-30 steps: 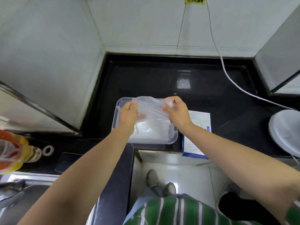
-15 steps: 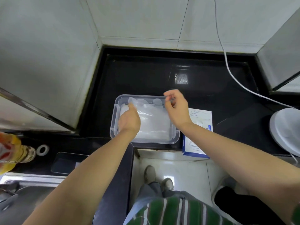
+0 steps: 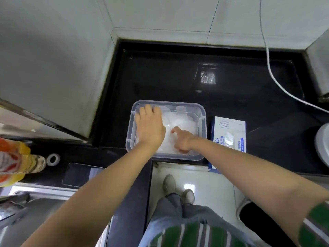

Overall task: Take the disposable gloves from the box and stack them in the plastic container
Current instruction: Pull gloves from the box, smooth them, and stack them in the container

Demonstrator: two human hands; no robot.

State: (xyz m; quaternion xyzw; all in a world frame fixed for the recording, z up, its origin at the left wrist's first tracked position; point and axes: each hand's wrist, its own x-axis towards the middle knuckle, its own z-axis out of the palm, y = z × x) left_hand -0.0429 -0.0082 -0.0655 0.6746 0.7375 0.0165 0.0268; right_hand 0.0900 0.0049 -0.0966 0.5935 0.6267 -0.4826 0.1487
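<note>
Flattening a glove onto the stack in the container.

Left hand (image 3: 150, 127) lies flat, fingers straight, pressing the gloves (image 3: 180, 122) down inside the container (image 3: 202, 125) on the table (image 3: 169, 77). Right hand (image 3: 183, 141) has one finger out poking the pile, the rest curled; can't tell if they pinch anything. Box (image 3: 229, 136) sits just right of the container, a glove poking from its slot. Step: placing/smoothing, task looks midway. Next: right hand lifts out, reaches to the box slot and pinches the film there, probably pulling gently as it looks thin and clingy. Vs 1 s ago: the glove was held stretched between both hands above the container; now it is down and both hands are on the pile.
</note>
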